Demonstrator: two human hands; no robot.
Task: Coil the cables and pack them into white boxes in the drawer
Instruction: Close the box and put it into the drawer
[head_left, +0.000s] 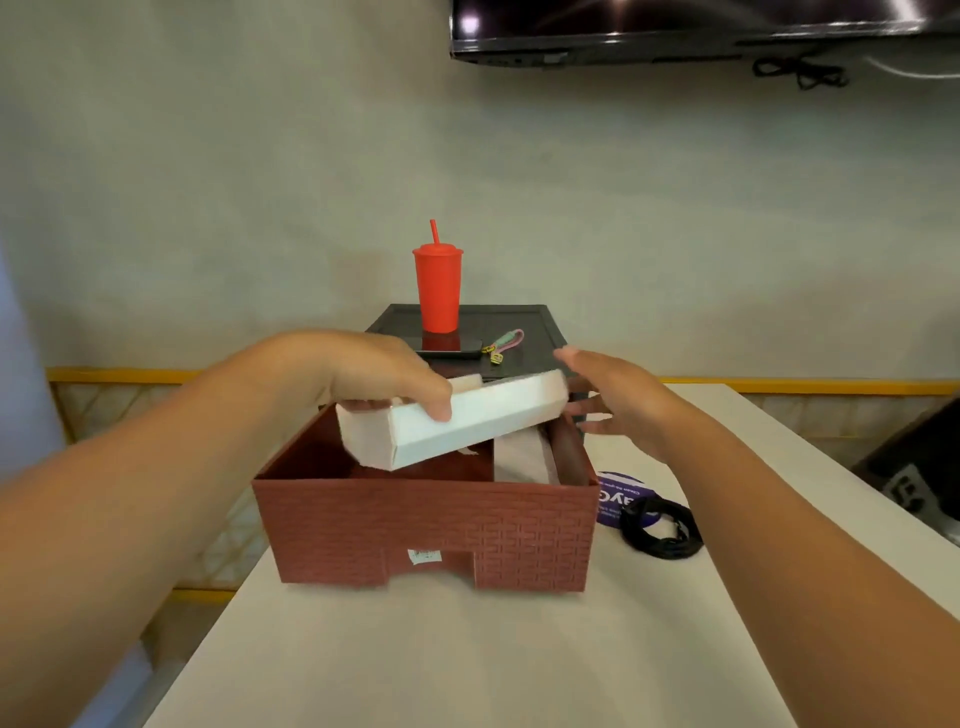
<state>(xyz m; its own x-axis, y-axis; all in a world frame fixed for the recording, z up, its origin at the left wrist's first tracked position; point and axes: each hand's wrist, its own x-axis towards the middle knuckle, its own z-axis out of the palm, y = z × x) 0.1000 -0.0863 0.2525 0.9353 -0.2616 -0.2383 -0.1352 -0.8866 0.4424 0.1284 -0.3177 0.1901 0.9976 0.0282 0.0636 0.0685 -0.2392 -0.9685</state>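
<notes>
A red-brown drawer (426, 525) with a brick pattern stands on the white table (467, 660). My left hand (374, 374) grips a long white box (467, 421) from above and holds it tilted over the drawer's open top. My right hand (618, 405) hovers with straight fingers just past the box's right end, apart from it. A second pale box (524, 457) sits inside the drawer at the right. A coiled black cable (662, 527) lies on the table to the right of the drawer.
A purple round sticker (615, 496) lies under the cable's edge. Behind the drawer a black stand (540, 332) carries a red cup with a straw (438, 291), a phone and a small strap. A screen hangs on the wall at top right.
</notes>
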